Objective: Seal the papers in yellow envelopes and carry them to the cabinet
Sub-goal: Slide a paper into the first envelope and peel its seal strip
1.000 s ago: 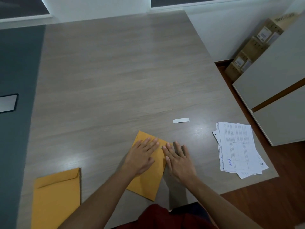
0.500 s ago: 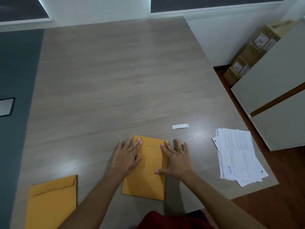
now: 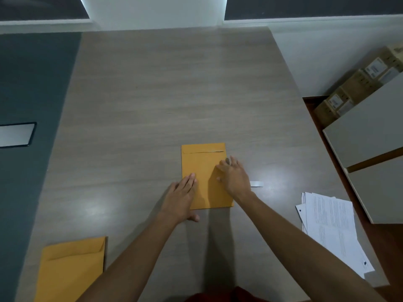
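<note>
A yellow envelope (image 3: 204,168) lies flat on the wooden table (image 3: 165,94), its flap folded down at the far end. My left hand (image 3: 182,198) rests flat with fingers on the envelope's near left corner. My right hand (image 3: 234,176) lies on its right side, fingers spread across the paper. A second yellow envelope (image 3: 69,269) with its flap showing sits at the table's near left corner. A loose stack of printed papers (image 3: 329,227) lies at the near right edge.
A small white paper strip (image 3: 256,183) lies just right of my right hand. A grey cabinet (image 3: 370,138) stands to the right of the table, with cardboard boxes (image 3: 357,83) behind it. A dark panel (image 3: 16,134) is at the far left.
The envelope has been turned straight and slid away from me. Both hands followed it, the left dropping to its near left corner, the right staying on its right side.
</note>
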The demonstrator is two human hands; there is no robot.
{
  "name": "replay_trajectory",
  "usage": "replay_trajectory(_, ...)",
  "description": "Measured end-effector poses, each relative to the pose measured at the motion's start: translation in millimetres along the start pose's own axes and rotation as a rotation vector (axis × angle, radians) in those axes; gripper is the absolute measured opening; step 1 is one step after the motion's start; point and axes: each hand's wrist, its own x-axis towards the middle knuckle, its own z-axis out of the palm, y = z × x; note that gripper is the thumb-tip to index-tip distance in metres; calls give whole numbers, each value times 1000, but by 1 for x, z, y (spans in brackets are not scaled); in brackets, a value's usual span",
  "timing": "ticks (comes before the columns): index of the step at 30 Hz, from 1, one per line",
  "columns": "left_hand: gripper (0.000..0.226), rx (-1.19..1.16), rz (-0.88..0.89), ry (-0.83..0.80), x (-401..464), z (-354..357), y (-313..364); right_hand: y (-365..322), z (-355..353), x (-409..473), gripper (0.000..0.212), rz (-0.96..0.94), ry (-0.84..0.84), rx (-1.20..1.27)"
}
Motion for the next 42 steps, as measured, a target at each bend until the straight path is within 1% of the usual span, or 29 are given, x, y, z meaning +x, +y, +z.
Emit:
replay_trajectory(1,112,-12,-13,-1,7,-3,-1,-3,5,-3,46,-38,29,-10)
replay_trajectory(2,107,-19,-26,-2,14,-5,-3,-4,11,-7,46,-66,34,-22)
replay_trajectory(4,102,2,-44,0,24,-9,-5,-6,19,-12,52,-62,-4,-1)
replay_trajectory(8,100,5,-81,12,33,-11,-4,-5,21,-11,61,-24,-62,51)
replay_trajectory(15,97,-38,-109,25,30,-10,-3,-17,11,-11,59,-12,-137,-44)
replay_trajectory(18,93,-101,-124,64,17,-4,0,-24,9,-19,51,-30,-76,-58)
replay_trajectory(21,85,-180,-151,122,-5,11,-2,-36,11,-33,42,-103,23,-40)
replay_trajectory(23,80,-222,-208,157,-29,21,-7,-52,16,-47,34,-163,101,5)
replay_trajectory(25,78,-276,-252,193,-40,26,-10,-56,20,-54,29,-163,185,68)
replay_trajectory(27,78,-322,-374,236,-73,35,-21,-80,28,-64,26,-222,206,111)
replay_trajectory(29,82,-320,-507,262,-102,44,-35,-100,36,-70,25,-267,182,127)
replay_trajectory(33,98,-368,-801,274,-166,70,-62,-140,57,-83,33,-389,80,105)
replay_trajectory(36,107,-454,-976,337,-212,92,-80,-171,70,-94,40,-473,-34,101)
replay_trajectory(39,110,-530,-1139,344,-249,113,-92,-196,81,-105,48,-505,-130,81)
replay_trajectory(42,124,-607,-1266,303,-278,129,-103,-207,87,-113,57,-498,-157,22)
